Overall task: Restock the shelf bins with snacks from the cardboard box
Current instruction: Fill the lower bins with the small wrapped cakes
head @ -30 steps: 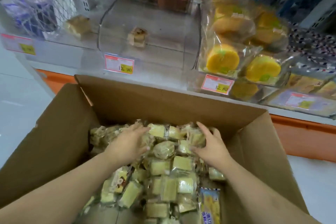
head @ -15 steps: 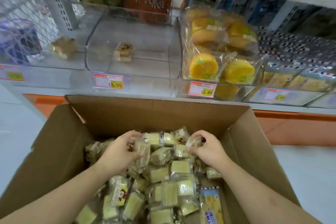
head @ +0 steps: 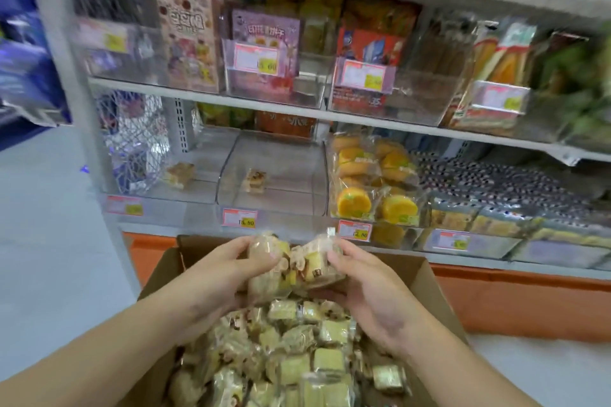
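Two bare hands raised above an open brown cardboard box, cupping between them a bunch of small clear-wrapped pale yellow cake snacks. Left hand curled round the bunch's left side, thumb on top; right hand curled round the right side, fingertips pinching wrappers. More of the same snacks heaped in the box below. Beyond, on the lowest shelf, a clear plastic bin holding a single wrapped snack, beside a bin of round orange-yellow cakes

I'm standing in a shop: price tags are hanging on clear shelf bins holding wrapped snacks.
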Tool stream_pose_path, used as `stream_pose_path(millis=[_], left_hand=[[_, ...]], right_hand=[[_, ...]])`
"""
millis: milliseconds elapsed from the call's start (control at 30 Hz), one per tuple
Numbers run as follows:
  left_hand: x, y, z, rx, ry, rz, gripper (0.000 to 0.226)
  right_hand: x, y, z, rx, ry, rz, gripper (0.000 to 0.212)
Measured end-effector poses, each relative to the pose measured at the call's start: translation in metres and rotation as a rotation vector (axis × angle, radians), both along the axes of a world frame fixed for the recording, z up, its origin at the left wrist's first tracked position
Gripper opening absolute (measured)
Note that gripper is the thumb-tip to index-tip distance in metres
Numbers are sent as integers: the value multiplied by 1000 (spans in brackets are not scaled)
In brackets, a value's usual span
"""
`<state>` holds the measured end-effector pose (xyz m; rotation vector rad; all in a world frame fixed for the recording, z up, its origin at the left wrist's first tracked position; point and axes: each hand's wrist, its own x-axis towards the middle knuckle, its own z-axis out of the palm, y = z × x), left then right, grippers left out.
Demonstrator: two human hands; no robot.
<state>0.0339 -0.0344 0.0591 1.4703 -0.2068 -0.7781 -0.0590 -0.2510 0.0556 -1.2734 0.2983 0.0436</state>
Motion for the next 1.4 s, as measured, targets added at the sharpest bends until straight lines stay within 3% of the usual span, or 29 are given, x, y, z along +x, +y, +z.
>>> stream_pose_path(millis=[100,167,400,500,600,767,867,1133,1233,1400], left_hand=[[-4,-6,-3,27,-71,-2,64],[0,-6,-7,0,-60,34,62],[25,1,-5,-44,-27,50,63],[43,4,-13,12,-42,58,74],[56,3,-20,26,-15,64,70],[70,3,-28,6,13,157,77],[73,5,-27,-22,-2,178,64],[65,16,-22,10,-49,46,68],[59,12,-21,14,-38,27,67],[63,3,-23,78,-38,70,76]], right_hand=[[-2,10,8,91,8,-42,39],[-1,9,12,162,12,-59,49],[18,-1,6,125,31,-56,53],[30,-2,4,236,13,-123,56],[40,-2,0,317,-27,-136,54],[51,-1,-8,148,-14,-177,57],[53,1,-11,15,-5,-199,57],[57,11,-11,-185,11,-191,25],[58,16,-10,-282,29,-212,26],[66,30,-10,-414,-103,-223,24]])
